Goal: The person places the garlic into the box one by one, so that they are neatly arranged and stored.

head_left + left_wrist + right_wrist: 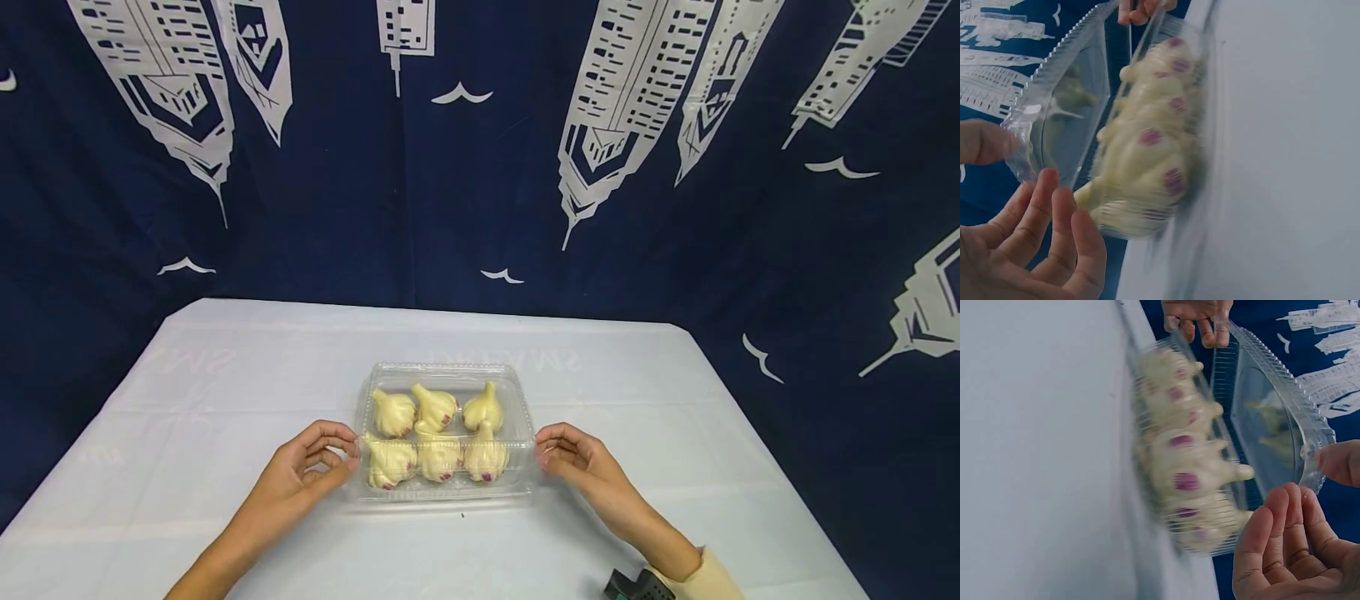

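Observation:
A clear plastic clamshell container point(519, 483) stands on the table with several pale yellow garlic bulbs point(439, 458) inside, in two rows with purple marks on them. Its hinged lid point(1082, 69) is tilted part-way up above the bulbs. At the lid's left front corner, my left hand point(311, 467) pinches the ridged rim between thumb and fingers. My right hand point(588, 475) pinches the opposite corner of the lid point(1260, 394) the same way. Both wrist views show a gap between lid and base, with the bulbs' stems reaching up into it.
A white cloth covers the table point(225, 383). Behind it hangs a dark blue curtain point(337, 208) printed with white buildings and birds. A small dark speck point(462, 515) lies in front of the container. A black device point(637, 585) is by the right sleeve.

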Available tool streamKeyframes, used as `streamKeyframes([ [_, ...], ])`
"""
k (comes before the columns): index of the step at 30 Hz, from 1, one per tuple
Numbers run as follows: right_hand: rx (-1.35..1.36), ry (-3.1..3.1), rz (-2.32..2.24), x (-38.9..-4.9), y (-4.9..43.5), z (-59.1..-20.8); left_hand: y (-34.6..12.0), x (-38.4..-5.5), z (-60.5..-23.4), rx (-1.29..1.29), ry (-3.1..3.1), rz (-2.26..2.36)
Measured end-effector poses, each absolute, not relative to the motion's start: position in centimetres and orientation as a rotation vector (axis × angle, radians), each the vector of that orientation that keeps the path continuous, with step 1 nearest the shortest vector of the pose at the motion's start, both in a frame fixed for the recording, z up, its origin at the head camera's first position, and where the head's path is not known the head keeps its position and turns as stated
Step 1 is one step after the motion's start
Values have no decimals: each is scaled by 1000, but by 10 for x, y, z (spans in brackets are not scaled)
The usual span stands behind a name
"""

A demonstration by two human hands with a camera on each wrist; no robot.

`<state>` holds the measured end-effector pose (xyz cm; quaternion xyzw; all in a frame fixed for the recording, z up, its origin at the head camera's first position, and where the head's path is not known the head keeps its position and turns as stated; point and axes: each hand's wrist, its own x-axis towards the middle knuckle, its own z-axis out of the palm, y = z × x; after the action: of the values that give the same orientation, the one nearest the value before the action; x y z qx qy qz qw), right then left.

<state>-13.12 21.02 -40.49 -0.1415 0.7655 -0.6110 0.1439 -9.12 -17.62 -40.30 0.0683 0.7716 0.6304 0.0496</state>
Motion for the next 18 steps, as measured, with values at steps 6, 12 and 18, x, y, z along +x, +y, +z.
streamKeyframes([
  [6, -437, 2211, -1707, -126, 208, -418, -172, -84, -418, 124, 2357, 1890],
  [12, -413, 2258, -1695, -123, 205, -420, -170, -83, -424, 47, 2354, 1836],
  [18, -458, 2274, -1673, -121, 206, -422, -173, -86, -428, 176, 2236, 1835],
])
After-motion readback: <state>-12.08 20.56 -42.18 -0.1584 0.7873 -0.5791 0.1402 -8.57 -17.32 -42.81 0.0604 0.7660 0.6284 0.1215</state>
